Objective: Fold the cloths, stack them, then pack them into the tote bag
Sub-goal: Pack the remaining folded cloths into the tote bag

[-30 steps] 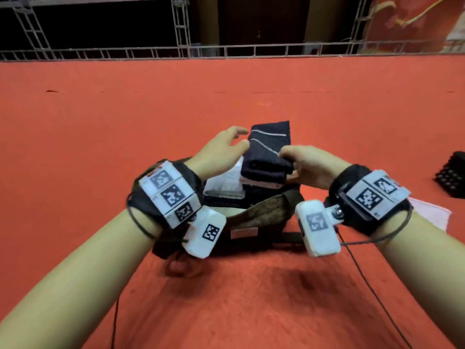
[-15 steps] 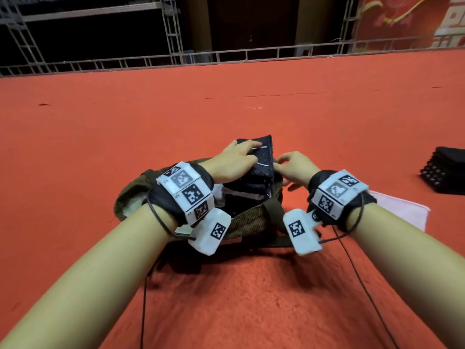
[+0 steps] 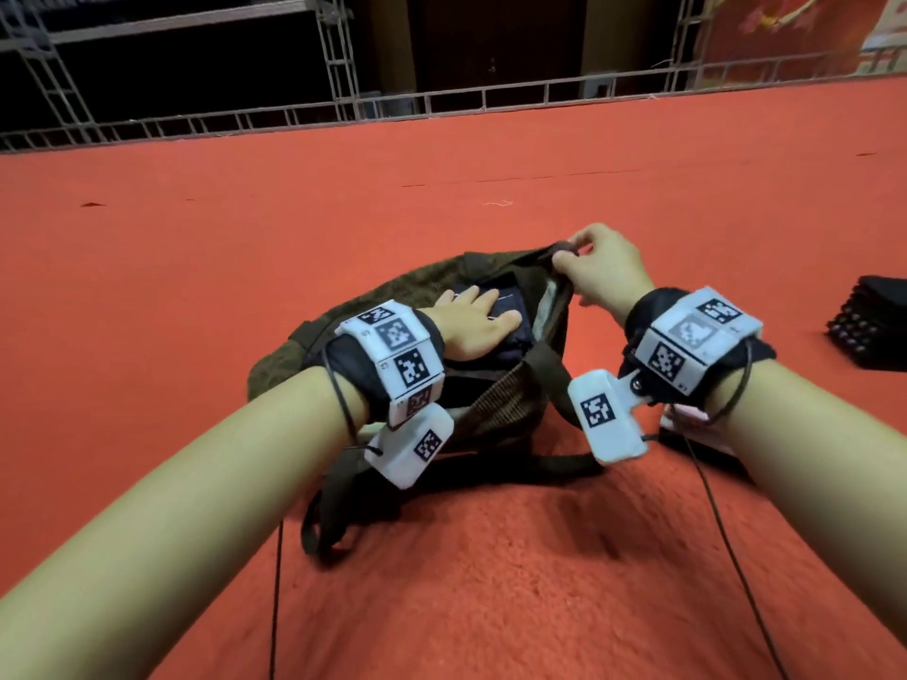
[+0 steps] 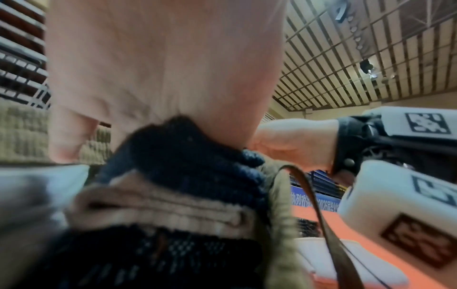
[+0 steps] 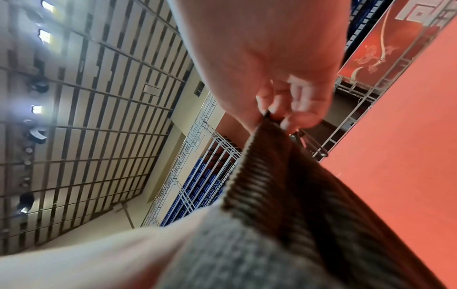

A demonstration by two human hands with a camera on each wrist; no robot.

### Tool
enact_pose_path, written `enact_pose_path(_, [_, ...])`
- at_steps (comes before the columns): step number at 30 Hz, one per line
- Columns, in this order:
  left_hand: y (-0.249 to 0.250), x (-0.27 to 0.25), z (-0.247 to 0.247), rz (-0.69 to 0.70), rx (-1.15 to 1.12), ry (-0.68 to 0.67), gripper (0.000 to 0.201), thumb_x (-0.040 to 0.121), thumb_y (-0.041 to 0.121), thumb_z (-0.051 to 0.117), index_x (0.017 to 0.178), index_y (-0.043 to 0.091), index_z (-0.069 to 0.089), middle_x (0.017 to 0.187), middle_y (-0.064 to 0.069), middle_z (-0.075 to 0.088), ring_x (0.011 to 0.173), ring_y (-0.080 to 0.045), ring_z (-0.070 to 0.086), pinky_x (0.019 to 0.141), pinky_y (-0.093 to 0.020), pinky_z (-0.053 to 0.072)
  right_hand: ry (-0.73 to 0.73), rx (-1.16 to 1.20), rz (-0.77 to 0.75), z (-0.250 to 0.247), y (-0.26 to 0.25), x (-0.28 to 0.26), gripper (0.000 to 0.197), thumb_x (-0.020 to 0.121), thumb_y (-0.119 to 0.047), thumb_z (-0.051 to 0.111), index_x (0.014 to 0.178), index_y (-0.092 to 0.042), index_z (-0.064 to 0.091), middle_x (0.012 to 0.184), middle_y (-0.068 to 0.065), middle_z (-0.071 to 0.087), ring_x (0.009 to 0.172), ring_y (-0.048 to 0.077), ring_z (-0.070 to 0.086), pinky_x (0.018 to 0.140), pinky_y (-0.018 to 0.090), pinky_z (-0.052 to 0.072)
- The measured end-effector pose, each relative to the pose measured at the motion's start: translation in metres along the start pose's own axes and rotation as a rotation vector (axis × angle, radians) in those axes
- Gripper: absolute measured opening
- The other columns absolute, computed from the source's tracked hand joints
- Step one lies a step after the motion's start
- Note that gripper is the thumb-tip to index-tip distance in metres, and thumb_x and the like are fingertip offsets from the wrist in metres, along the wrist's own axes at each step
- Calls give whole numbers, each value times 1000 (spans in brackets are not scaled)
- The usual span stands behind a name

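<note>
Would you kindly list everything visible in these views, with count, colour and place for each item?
tote bag: one, olive green with brown straps, on the carpet in the centre, mouth open.
folded cloths: a stack, dark navy on top, inside the bag; exact number cannot be told.
pink cloth: one, pale pink, on the carpet, mostly hidden under the right wrist.
black object: one, ridged, at the right edge of the carpet.
carpet: one, orange-red, covering the floor.
metal truss railing: grey, along the far edge.
left hand: flat, pressing down on the cloths.
right hand: pinching the bag's far rim, lifting it.
</note>
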State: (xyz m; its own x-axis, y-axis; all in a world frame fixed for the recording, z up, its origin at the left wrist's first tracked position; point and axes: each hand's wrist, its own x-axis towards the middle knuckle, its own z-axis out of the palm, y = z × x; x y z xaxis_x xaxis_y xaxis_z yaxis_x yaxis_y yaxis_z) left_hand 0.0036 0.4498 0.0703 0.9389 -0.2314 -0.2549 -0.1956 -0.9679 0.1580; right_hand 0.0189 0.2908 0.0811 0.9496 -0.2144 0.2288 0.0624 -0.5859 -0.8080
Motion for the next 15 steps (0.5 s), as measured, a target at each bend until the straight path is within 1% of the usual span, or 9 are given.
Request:
enact_pose_path(2, [12,-2,4,-11,14,64,63,97,54,23,150,21,14,156,-10,9,143,-31,6,117,-39,9,-135,10,160,1,9,-10,49,88,-31,56,123,-6,35,91,6,50,68,20,51,49,29,43])
enact_pose_path(3, [18,-5,5,-10,18,104,62,96,55,27,148,21,21,152,-10,15,140,-32,12,114,-39,13,-220,-1,239,0,11,-17,57,88,-39,55,127,-6,28,98,8,49,71,21,53,52,28,43])
enact_pose_path(5, [23,-9,7,3,20,150,59,95,56,31,143,21,29,143,-10,23,133,-32,19,111,-39,18,-365,-61,290,-2,17,-30,52,89,-45,51,119,-6,35,89,9,53,65,22,58,55,29,47])
enact_pose_path(7, [22,-14,2,14,-5,128,56,95,54,30,143,23,29,145,-9,22,135,-30,17,111,-40,17,-419,-83,235,0,22,-40,34,92,-35,49,94,-1,49,67,9,55,50,22,59,52,30,50])
enact_pose_path(8, [20,-16,-1,15,-29,95,54,96,50,29,144,26,28,147,-8,20,137,-29,15,112,-40,15,-406,-84,203,2,22,-44,26,92,-26,48,85,-1,51,63,11,56,48,23,58,51,30,50])
enact_pose_path(10, [14,-20,-6,28,-55,30,51,98,43,29,147,31,23,151,-4,17,138,-29,13,114,-38,11,-344,-125,142,0,21,-48,18,91,-12,46,77,-3,51,71,17,57,59,28,58,52,32,49])
enact_pose_path(11, [11,-23,-8,36,-48,13,51,98,40,31,148,32,21,152,-2,16,138,-28,12,114,-38,10,-317,-102,125,-3,17,-49,19,91,-8,44,73,-5,50,71,18,55,56,27,57,49,31,48])
enact_pose_path(13, [7,-26,-7,47,-38,18,53,97,38,32,148,33,18,152,0,14,138,-27,12,114,-36,10,-281,57,120,-13,6,-49,21,91,0,40,74,-4,50,60,13,47,33,16,48,41,28,49])
enact_pose_path(15, [6,-27,-3,60,-53,50,53,98,38,31,149,32,17,153,1,13,137,-27,12,113,-34,12,-239,139,99,-22,-5,-50,20,88,6,37,85,-3,55,56,8,40,24,7,36,47,32,53])
